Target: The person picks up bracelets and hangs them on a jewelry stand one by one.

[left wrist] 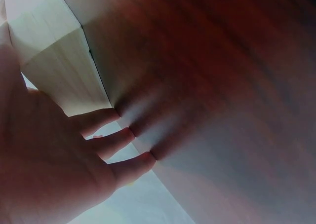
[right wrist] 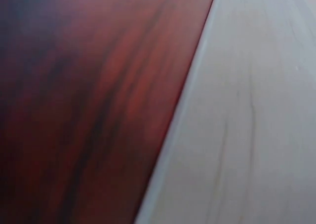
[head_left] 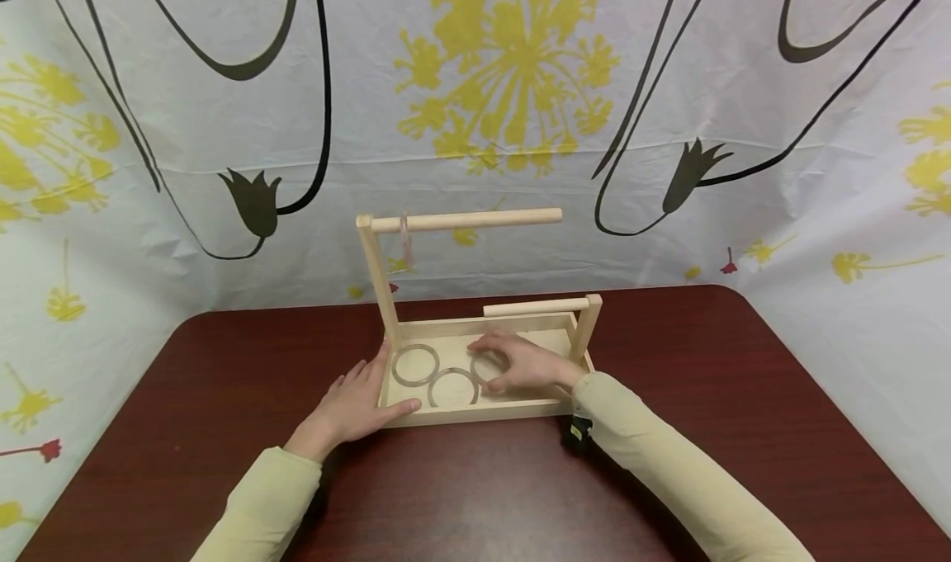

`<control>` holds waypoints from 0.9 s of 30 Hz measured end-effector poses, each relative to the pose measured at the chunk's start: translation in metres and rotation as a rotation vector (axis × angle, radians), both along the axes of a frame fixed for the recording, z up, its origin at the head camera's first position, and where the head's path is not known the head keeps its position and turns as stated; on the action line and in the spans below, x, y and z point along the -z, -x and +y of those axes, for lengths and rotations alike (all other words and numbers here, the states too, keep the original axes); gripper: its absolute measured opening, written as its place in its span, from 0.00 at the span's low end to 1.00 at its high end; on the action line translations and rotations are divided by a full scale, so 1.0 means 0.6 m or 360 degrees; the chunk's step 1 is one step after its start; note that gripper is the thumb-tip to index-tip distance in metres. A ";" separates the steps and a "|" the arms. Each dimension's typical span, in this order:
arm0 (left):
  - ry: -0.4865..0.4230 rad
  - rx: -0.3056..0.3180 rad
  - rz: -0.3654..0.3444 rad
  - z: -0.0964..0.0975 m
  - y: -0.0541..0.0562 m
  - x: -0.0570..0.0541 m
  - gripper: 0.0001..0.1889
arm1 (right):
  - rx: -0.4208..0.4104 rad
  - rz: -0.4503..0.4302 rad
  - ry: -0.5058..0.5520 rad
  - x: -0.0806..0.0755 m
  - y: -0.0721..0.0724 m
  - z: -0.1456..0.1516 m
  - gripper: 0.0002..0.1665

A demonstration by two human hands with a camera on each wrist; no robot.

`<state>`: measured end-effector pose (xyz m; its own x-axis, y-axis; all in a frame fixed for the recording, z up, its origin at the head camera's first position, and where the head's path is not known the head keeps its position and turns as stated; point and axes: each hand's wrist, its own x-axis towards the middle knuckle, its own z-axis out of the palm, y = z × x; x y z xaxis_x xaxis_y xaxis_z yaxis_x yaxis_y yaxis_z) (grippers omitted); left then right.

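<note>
A shallow wooden tray (head_left: 513,413) has a tall post with a long peg (head_left: 483,219) at its left end. A shorter post with a peg (head_left: 535,307) stands at its right end. One clear ring (head_left: 405,236) hangs on the long peg. Two rings (head_left: 416,366) (head_left: 454,389) lie in the tray. My left hand (head_left: 357,405) rests at the tray's left end, thumb across the front corner; its straight fingers (left wrist: 131,169) meet the table. Over a third ring (head_left: 474,367), my right hand (head_left: 531,364) spreads thumb and fingers; their contact is unclear.
The dark red wooden table (head_left: 475,496) extends around the tray. Behind it hangs a white cloth (head_left: 312,248) with yellow and dark plant prints. A small black object (head_left: 576,432) shows beneath the right sleeve. The right wrist view holds only wood (right wrist: 247,115) and tabletop (right wrist: 98,105).
</note>
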<state>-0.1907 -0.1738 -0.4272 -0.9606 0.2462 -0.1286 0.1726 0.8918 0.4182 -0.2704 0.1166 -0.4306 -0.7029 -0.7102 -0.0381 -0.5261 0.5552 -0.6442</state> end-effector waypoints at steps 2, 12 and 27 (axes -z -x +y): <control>-0.0004 -0.0004 0.0006 -0.001 0.000 0.000 0.57 | -0.0027 -0.0018 0.0043 0.001 -0.004 0.002 0.40; -0.0010 -0.0009 0.0012 -0.004 -0.001 0.004 0.57 | -0.0149 -0.0005 0.0133 0.005 -0.019 0.013 0.29; -0.0019 0.0020 0.0039 -0.002 0.000 0.001 0.57 | -0.0140 0.0024 0.0091 0.001 -0.019 0.045 0.38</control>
